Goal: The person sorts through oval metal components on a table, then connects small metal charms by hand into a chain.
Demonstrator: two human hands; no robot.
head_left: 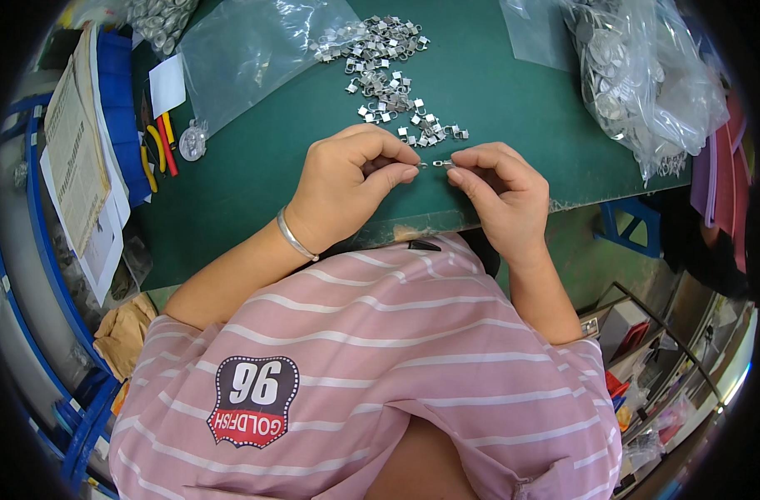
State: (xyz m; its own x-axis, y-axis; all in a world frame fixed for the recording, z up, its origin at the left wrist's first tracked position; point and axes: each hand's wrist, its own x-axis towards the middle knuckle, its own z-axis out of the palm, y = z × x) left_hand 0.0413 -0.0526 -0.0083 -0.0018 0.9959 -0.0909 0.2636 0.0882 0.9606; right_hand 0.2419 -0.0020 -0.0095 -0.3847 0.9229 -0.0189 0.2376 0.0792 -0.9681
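My left hand, with a silver bangle on its wrist, pinches a tiny metal piece between thumb and forefinger. Only a hooked end of that piece shows. Facing it across a narrow gap, my right hand grips a small silver metal clasp in the same way. The two parts are close together, and I cannot tell whether they touch. Just beyond my fingertips, a loose pile of small silver hooked metal pieces stretches away over the green tabletop.
A clear plastic bag lies flat beside the pile. Pliers with yellow and red handles and a bundle of round silver discs sit at the left. A bulging bag of silver discs rests at the right. A blue stool stands below.
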